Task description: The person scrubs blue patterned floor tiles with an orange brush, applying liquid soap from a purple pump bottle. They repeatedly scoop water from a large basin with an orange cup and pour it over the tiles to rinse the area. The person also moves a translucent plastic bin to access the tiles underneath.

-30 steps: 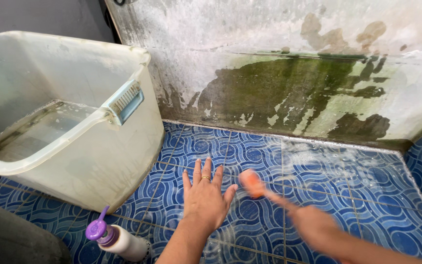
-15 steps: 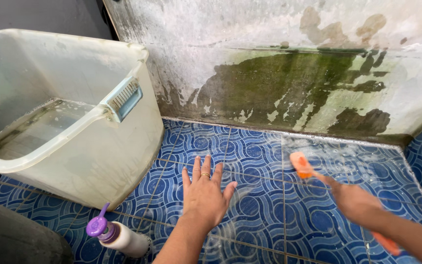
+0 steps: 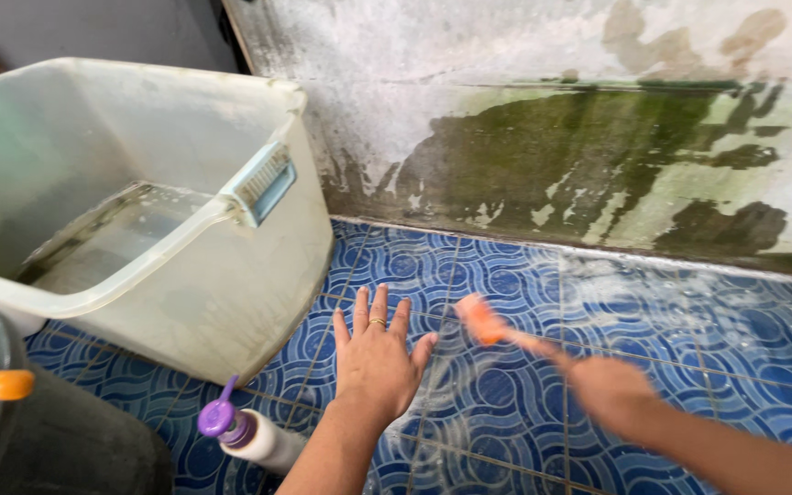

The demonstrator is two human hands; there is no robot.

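While gripped by the right hand (image 3: 609,392), the orange brush (image 3: 483,323) lies beside the left hand (image 3: 376,362).

I'm looking down at a home washroom: wet blue patterned floor tiles (image 3: 689,339), algae-stained wall (image 3: 588,156) far, water-filled plastic tub (image 3: 139,229) left.

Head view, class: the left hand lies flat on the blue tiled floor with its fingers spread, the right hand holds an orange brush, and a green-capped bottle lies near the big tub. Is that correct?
Not quite. In the head view the bottle has a purple cap, not green. The rest holds: the left hand lies flat on the blue tiled floor with fingers spread, the right hand holds the orange brush, and the bottle lies near the big tub.
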